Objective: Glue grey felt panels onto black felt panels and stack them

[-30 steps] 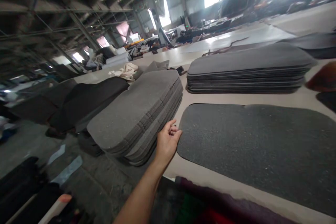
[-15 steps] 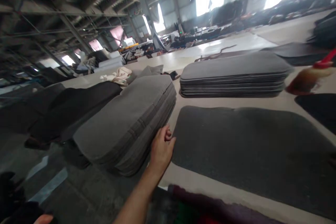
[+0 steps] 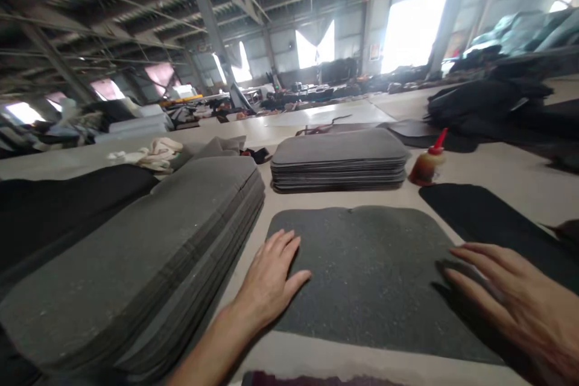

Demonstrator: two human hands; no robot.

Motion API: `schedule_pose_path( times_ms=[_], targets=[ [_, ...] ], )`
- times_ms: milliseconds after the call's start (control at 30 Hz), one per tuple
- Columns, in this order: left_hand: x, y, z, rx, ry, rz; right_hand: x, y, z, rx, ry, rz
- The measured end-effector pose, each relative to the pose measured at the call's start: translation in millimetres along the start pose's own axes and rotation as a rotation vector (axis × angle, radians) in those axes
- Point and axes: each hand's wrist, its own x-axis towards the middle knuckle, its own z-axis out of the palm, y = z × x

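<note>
A dark grey sheet with rounded corners (image 3: 362,277) lies flat on the pale table in front of me. My left hand (image 3: 274,274) rests over its left edge, fingers stretched out and thumb apart. Over the right edge of the sheet is my right hand (image 3: 511,295), its fingers extended and holding nothing; a shadow falls beneath it. Left of my left hand stands a long stack of grey padded pieces (image 3: 181,223). Beyond the sheet sits a neat stack of thinner grey pieces (image 3: 339,160).
A bottle with a red nozzle (image 3: 425,163) stands right of the far stack. A black piece (image 3: 493,217) lies at the right, near my right hand. Dark cloth (image 3: 488,102) is heaped farther back. Cream fabric (image 3: 158,154) lies crumpled at the far left.
My view has swung to the right. My left hand has gone from curled beside the sheet to spread over its left edge. My right hand has come into view over the right side.
</note>
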Motion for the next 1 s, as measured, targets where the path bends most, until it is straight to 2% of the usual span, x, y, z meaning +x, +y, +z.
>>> schedule_pose_path(
  times_ms=[67, 167, 233, 333, 400, 500, 567, 633, 700, 800, 900, 1000],
  targets=[
    [3, -8, 13.6, 0.069, -0.090, -0.062, 0, -14, 5, -0.027, -0.089, -0.073],
    [-1, -21, 29.0, 0.135, -0.120, -0.073, -7, -20, 16, -0.086, -0.142, -0.114],
    [-4, -27, 31.4, 0.148, -0.113, -0.049, -10, -18, 18, -0.129, -0.195, -0.093],
    [-1, -28, 22.6, 0.120, -0.113, -0.045, -1, -22, 10, -0.165, -0.289, -0.074],
    [11, -24, 12.9, 0.095, -0.084, -0.035, 16, -37, 2, -0.160, -0.323, -0.088],
    [44, -12, 5.7, 0.092, -0.017, 0.078, 49, -70, 0, -0.074, -0.367, -0.189],
    [68, -5, 11.4, 0.099, -0.006, 0.153, 68, -89, 9, -0.003, -0.400, -0.249],
    [84, -2, 24.1, 0.103, -0.020, 0.174, 80, -97, 23, 0.032, -0.425, -0.253],
    [92, -2, 38.2, 0.110, -0.040, 0.168, 86, -93, 37, 0.011, -0.418, -0.192],
    [91, -7, 51.3, 0.121, -0.061, 0.147, 86, -74, 50, -0.095, -0.365, -0.024],
    [88, -10, 52.9, 0.126, -0.074, 0.132, 84, -54, 54, -0.214, -0.324, 0.099],
    [88, -10, 51.6, 0.129, -0.075, 0.108, 82, -37, 57, -0.309, -0.286, 0.107]
  ],
)
